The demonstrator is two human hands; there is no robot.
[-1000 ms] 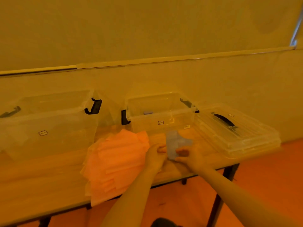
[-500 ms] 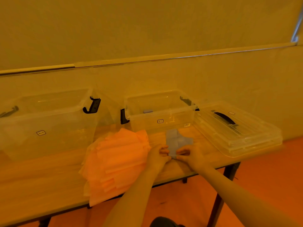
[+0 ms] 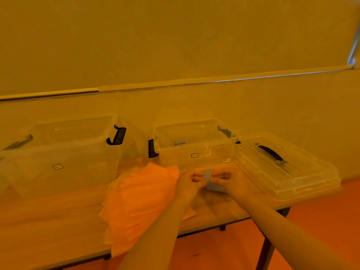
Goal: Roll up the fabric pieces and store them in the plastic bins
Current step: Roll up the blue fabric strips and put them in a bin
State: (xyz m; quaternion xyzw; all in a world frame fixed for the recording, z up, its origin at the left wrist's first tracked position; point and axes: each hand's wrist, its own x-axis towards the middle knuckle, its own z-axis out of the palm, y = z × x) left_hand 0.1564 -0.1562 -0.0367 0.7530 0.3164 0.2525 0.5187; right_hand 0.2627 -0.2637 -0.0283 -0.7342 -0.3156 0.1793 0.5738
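Note:
A small blue-grey fabric piece (image 3: 211, 184) lies partly rolled on the wooden table (image 3: 48, 221), just in front of the middle clear plastic bin (image 3: 196, 151). My left hand (image 3: 190, 182) and my right hand (image 3: 229, 182) both pinch it with curled fingers, one at each end. Most of the fabric is hidden under my fingers. One rolled blue-grey piece (image 3: 180, 143) lies inside the middle bin. A heap of orange fabric pieces (image 3: 140, 199) is spread to the left of my hands, reaching over the table's front edge.
A larger clear bin (image 3: 58, 152) with black latches stands at the left. A clear lid with a black handle (image 3: 280, 168) lies at the right end of the table. A wall runs close behind the bins. The floor is orange.
The flat blue-grey piece that stuck up from my fingers has been rolled down into a short bundle between both hands. My hands have moved slightly toward the middle bin.

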